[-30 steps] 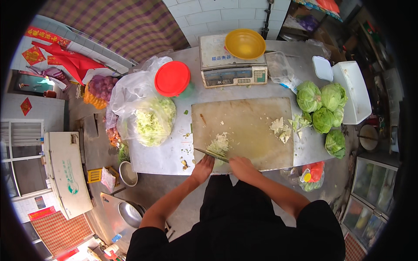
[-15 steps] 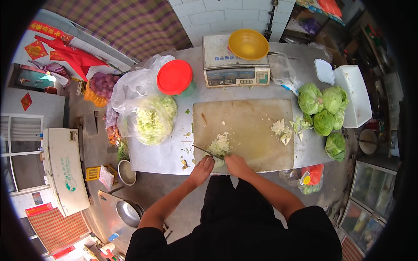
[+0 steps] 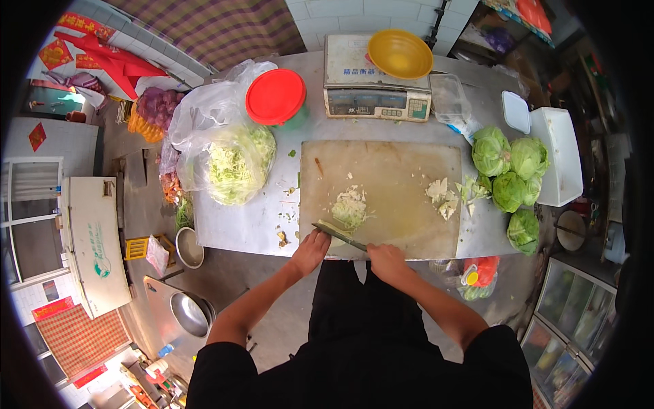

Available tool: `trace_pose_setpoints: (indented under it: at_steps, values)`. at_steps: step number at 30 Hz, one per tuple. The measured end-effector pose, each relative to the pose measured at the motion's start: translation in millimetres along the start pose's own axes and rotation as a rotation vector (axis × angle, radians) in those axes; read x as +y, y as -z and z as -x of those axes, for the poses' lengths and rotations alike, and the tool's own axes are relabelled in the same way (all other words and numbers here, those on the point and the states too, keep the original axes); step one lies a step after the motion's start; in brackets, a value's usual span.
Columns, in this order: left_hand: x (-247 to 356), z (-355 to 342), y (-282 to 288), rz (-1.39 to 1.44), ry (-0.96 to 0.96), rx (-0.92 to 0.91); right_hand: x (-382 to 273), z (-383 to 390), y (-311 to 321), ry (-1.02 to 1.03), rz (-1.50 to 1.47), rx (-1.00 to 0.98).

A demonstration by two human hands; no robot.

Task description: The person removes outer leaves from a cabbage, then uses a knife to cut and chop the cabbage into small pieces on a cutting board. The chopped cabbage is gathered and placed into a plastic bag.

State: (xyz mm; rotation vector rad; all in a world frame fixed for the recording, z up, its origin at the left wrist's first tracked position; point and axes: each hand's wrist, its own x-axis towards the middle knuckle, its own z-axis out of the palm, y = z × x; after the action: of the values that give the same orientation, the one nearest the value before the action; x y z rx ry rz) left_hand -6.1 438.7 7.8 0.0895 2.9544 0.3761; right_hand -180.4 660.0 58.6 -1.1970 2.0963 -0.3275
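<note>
Near the front edge of the beige cutting board (image 3: 409,163), my right hand (image 3: 387,260) grips the handle of a knife (image 3: 347,238), its blade slanting up to the left. My left hand (image 3: 311,249) has bent fingers on a pale cabbage piece (image 3: 335,248) beside the blade, partly hidden by knife and fingers. Shredded cabbage (image 3: 351,208) is piled beyond the blade, with chopped white bits (image 3: 441,198) toward the board's right. Several green cabbage heads (image 3: 524,160) sit to the right. A large bag of shredded cabbage (image 3: 231,170) lies left of the board.
On the steel table (image 3: 245,228) stand a red-lidded tub (image 3: 275,95), a scale (image 3: 375,102) bearing a yellow bowl (image 3: 400,51), a clear container (image 3: 446,97) and a white bin (image 3: 560,157). Bowls (image 3: 189,247), a yellow crate (image 3: 136,247) and a glass-door cabinet (image 3: 572,307) surround it.
My right hand has moved slightly right with the knife and my left hand slightly left, so they sit a little farther apart. The whole view has shifted a little upward.
</note>
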Motion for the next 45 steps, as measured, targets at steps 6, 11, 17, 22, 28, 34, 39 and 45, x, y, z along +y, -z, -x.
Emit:
trace_pose_setpoints:
  at_steps: [6, 11, 17, 22, 28, 34, 39, 45]
  values:
    - [-0.9, 0.5, -2.7, 0.016, -0.015, 0.093, 2.3, -26.3, -21.6, 0.100, -0.047, 0.101]
    - [1.9, 8.5, -14.6, 0.041, 0.002, 0.090, -7.4, -18.6, -18.0, 0.010, -0.044, 0.010]
    - [-3.1, 10.1, -20.6, 0.005, -0.005, 0.148, -16.9, -28.9, -5.4, 0.049, -0.006, -0.003]
    - [-3.2, 8.4, -21.2, -0.023, -0.019, 0.147, -6.2, -46.4, -31.5, 0.085, -0.056, 0.092]
    - [-0.8, 16.0, -32.0, 0.060, 0.023, 0.108, -25.9, -19.7, 3.4, 0.013, -0.028, -0.016]
    - [-7.2, 13.7, -18.0, 0.098, 0.003, 0.172, -9.0, -72.6, -43.5, 0.085, -0.060, -0.027]
    - [-7.4, 2.5, -24.4, 0.141, 0.023, 0.199, 17.6, -55.0, -8.3, -0.031, -0.014, 0.001]
    - [-3.8, -14.8, -18.2, 0.067, -0.010, 0.265, 20.0, -25.1, -6.8, -0.008, 0.083, 0.013]
